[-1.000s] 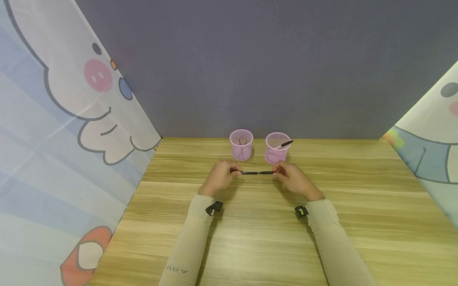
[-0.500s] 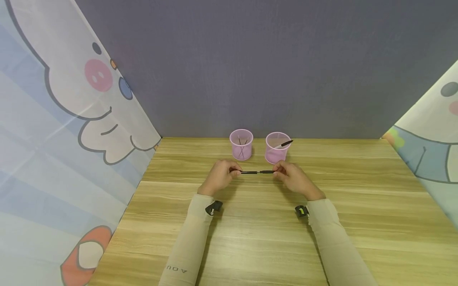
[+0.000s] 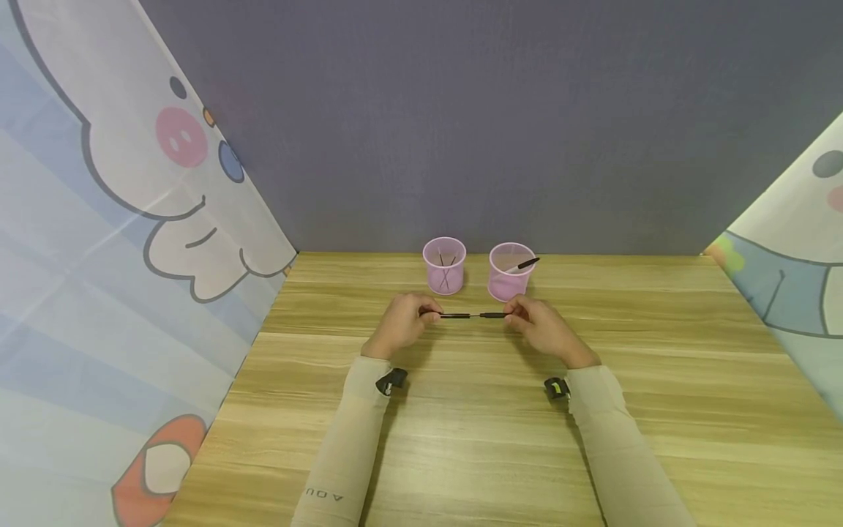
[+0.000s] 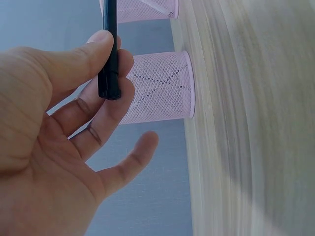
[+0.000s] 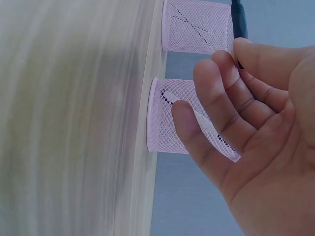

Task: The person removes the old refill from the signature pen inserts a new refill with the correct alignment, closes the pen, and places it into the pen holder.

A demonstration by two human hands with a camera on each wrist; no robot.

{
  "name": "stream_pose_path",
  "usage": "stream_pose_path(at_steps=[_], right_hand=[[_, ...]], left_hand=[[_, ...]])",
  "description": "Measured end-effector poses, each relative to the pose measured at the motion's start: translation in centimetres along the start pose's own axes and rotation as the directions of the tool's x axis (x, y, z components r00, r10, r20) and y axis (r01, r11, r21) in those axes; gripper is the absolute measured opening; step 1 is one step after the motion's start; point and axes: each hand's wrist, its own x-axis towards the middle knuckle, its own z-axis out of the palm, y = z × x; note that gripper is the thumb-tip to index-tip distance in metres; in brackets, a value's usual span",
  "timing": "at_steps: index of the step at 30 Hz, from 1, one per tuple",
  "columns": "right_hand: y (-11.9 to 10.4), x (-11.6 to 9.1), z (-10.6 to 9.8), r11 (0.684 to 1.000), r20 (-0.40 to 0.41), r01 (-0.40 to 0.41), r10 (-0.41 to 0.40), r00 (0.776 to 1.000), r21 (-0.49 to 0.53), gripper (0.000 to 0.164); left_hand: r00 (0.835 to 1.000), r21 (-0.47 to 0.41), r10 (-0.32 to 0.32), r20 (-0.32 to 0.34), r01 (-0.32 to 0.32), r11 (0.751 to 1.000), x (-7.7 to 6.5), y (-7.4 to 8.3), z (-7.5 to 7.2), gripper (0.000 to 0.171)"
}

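Stretched level between both hands, above the wooden table, is a black pen in two sections with a thin pale rod showing in the gap. My left hand pinches the glossy left section between thumb and fingers; in the left wrist view its blunt end pokes past them, the little finger held away. My right hand pinches the duller right section, whose tapered body shows in the right wrist view. Whether either section is a cap or a barrel, I cannot tell.
Behind the hands stand two pink mesh cups. In the left cup are thin dark sticks, crossed; a black-and-white pen leans in the right cup. A grey panel rises along the table's back edge.
The gap between the pen's two sections has widened slightly, baring more of the thin rod. My left hand has shifted a little left, my right hand a little right.
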Motion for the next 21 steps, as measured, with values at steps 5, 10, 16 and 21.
stream_pose_path(at_steps=[5,10,16,21], right_hand=[[0.15,0.06,-0.07,1.000,-0.003,0.004,-0.004,1.000,-0.003,0.006],[0.24,0.03,-0.12,1.000,-0.006,-0.003,0.003,1.000,-0.006,0.007],[0.37,0.05,-0.19,1.000,-0.004,-0.012,0.012,1.000,-0.013,0.009],[0.47,0.07,-0.20,1.000,-0.015,-0.009,0.009,1.000,-0.017,0.009]], left_hand=[[1.000,-0.003,0.005,-0.007,-0.005,1.000,0.01,-0.12,-0.10,0.004],[1.000,-0.012,0.003,-0.012,-0.003,1.000,-0.05,-0.27,-0.17,0.004],[1.000,-0.008,-0.002,-0.013,0.002,1.000,-0.11,-0.61,-0.17,0.005],[1.000,-0.001,-0.008,-0.017,0.008,1.000,-0.09,-0.87,-0.16,0.005]])
